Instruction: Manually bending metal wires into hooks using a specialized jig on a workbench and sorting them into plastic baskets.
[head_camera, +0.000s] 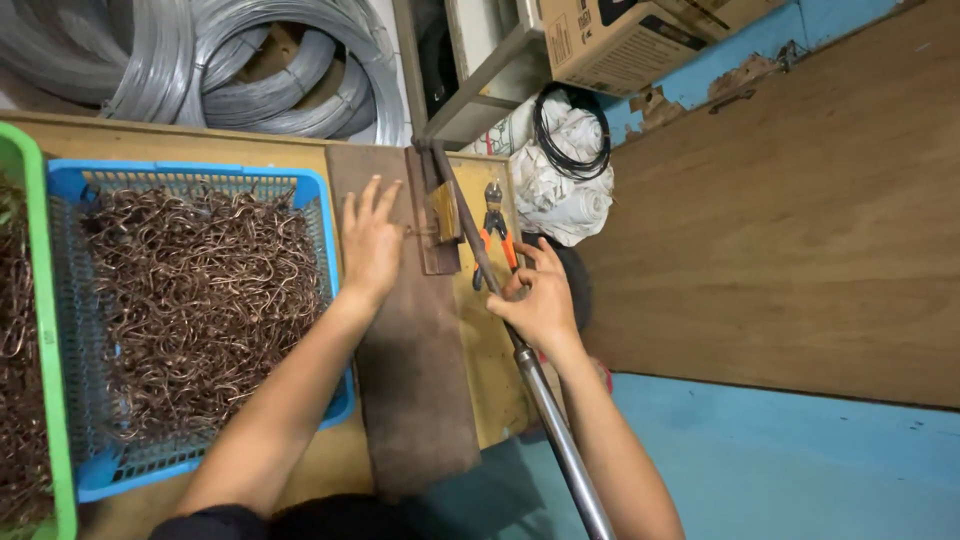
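Two hands work over a wooden bench (300, 150). Big coils of grey wire (215, 65) lean behind the bench at the top. A blue basket (320, 195) sits on the bench, full of bent brown wire hooks (200, 290), and a green basket (35, 300) with more hooks is just beside it at the left edge. A dark brown board (415, 400) lies on the bench next to the blue basket. A long metal lever bar (545, 400) runs from the top of the board down toward the person. The left hand (370, 245) lies flat and spread out on the board, holding nothing. The right hand (540, 295) is wrapped loosely around the lever bar, fingers partly curled. Small orange-handled pliers (495, 235) lie on the bench just above the right hand.
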